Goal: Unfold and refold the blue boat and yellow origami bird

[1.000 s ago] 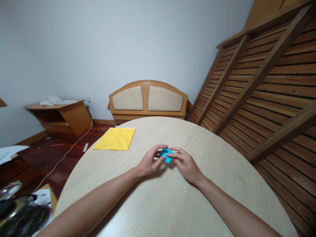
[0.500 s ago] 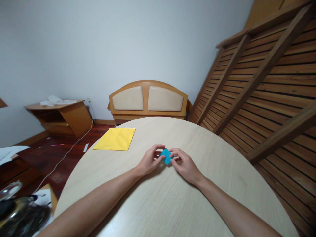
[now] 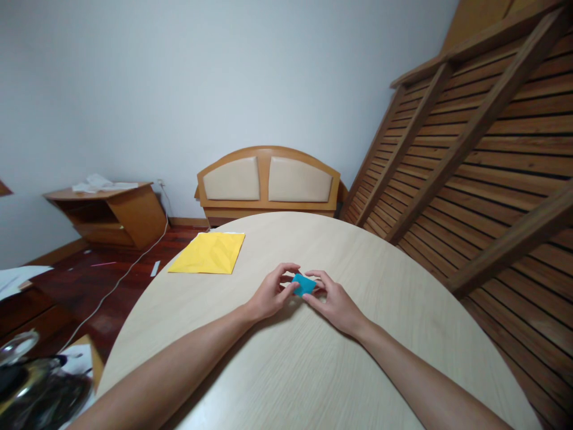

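Note:
A small folded piece of blue paper (image 3: 304, 284) sits just above the round pale wooden table (image 3: 313, 370), near its middle. My left hand (image 3: 270, 294) pinches its left side with thumb and fingers. From the right, my right hand (image 3: 332, 300) grips the other side. Both forearms rest across the tabletop. Much of the paper is hidden by my fingertips.
A yellow sheet of paper (image 3: 210, 252) lies on the far left part of the table. Behind the table stands a wooden headboard (image 3: 268, 182), and slatted wooden frames (image 3: 474, 149) lean at the right. A low cabinet (image 3: 111, 212) and a white cable are on the floor to the left.
The blue paper has turned between my fingers from a diamond shape into a flatter, wider shape. My right-hand fingers have curled in closer over it. The arms have barely moved.

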